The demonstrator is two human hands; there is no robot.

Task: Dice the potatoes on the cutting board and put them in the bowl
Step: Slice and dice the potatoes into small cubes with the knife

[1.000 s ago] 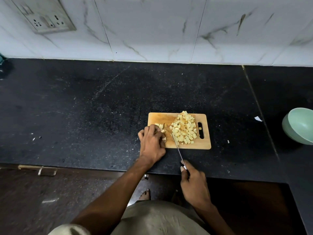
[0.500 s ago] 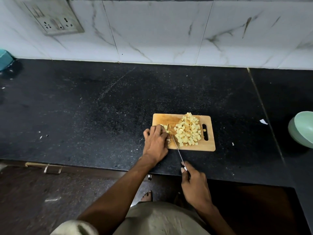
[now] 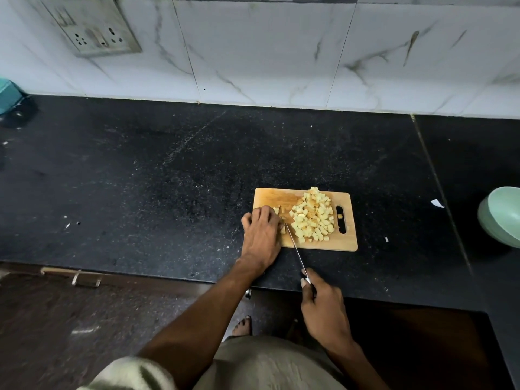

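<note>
While left hand (image 3: 261, 235) fingers curl over potato strips (image 3: 277, 211) | right hand (image 3: 323, 311) grips knife (image 3: 294, 244)

Black granite counter (image 3: 140, 178), white marble-tile wall (image 3: 267, 52), socket plate (image 3: 92, 29).

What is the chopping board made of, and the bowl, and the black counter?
The cutting board looks like pale wood or bamboo, matt, with faint grain. The bowl is smooth mint green, maybe plastic or ceramic; I cannot tell which. The countertop looks like polished black stone, speckled like granite.
</note>
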